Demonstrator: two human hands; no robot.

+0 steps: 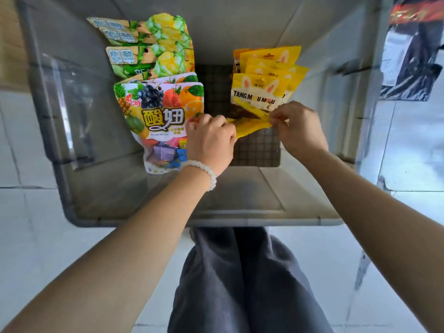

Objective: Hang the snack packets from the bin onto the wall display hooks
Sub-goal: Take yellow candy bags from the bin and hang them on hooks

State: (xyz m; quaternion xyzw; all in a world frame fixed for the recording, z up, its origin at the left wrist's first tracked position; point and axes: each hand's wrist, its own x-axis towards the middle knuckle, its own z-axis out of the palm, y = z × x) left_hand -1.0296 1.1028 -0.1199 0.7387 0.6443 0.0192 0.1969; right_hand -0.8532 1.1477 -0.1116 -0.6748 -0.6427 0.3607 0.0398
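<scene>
A flat yellow foil snack packet [249, 124] is held low inside the large grey plastic bin [72, 212], just above its gridded floor and in front of a leaning stack of yellow rabbit-ear packets [263, 88] printed "TANG MOU MOU". The held packet is seen nearly edge-on, and it is pinched at both ends: its left end is gripped by the curled fingers of the left hand [211, 138], its right end by the fingertips of the right hand [298, 126]. A white beaded bracelet [204, 170] is worn on the left wrist. On the left side of the bin, two white fruit-candy bags [158, 121] with pictured pineapple, grapes, strawberry and orange are stacked, the left hand touching the front one's right edge. Behind them, a row of green and yellow corn-print packets [156, 44] is leaned against the far wall. Grey trousers [240, 284] and a pale tiled floor [31, 248] are seen below the bin.
</scene>
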